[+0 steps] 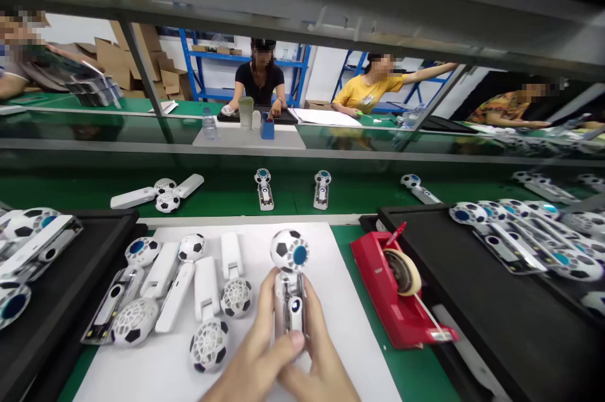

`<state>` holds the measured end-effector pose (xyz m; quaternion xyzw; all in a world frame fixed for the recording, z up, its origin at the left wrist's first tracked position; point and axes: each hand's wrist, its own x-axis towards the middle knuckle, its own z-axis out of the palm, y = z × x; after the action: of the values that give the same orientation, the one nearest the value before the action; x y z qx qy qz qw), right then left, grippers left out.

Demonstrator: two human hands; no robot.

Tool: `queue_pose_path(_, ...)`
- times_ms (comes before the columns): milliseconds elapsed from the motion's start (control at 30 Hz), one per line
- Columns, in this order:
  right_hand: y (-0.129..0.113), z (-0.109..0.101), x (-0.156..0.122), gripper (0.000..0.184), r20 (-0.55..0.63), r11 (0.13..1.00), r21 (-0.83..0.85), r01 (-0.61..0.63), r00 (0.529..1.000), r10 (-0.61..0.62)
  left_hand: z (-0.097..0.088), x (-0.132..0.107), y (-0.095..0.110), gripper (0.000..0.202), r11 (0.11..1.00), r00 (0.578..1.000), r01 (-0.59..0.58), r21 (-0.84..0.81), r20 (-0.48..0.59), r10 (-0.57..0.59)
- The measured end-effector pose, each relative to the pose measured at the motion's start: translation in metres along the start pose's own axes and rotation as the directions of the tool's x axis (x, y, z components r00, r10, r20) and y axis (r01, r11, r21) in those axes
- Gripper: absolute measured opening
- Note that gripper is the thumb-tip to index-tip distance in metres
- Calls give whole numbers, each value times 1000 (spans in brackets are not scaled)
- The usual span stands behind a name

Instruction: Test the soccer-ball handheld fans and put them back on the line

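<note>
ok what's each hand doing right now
Left hand: closed, holding the white ball-topped device.
Right hand: closed, holding the same device from its other side.

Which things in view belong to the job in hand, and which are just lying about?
Job, probably: football-topped unit in left hand and right hand; similar pieces on white sheet; perhaps tape dispenser.
Lying about, apparently: water bottle, cardboard boxes.

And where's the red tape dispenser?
In the head view, the red tape dispenser is right of the person's right hand, between the white paper and the right-hand black tray.
</note>
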<state>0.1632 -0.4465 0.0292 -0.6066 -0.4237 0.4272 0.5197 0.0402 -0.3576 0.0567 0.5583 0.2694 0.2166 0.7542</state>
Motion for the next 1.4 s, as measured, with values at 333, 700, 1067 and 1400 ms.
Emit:
queue_pose_path(333, 74, -60, 21, 64, -517, 709, -642, -292, 847, -120, -54, 20, -23, 44, -88, 966, 142, 986, -118, 231)
queue_pose_path(700, 26, -22, 38, 75, -159, 729, -675, 114, 942, -295, -51, 11, 17, 35, 389, 989, -54, 920, -3, 146)
queue_pose_path(1067, -21, -6, 59, 37, 164, 993, -112, -39, 985, 57, -101, -1, 53, 44, 409, 939, 178, 895, -279, 202)
queue_pose_path(1400, -66, -47, 83, 29, 225, 718, 605, -344, 939, 260, -122, 3, 3, 69, 14, 999, -11, 1000, 11, 31)
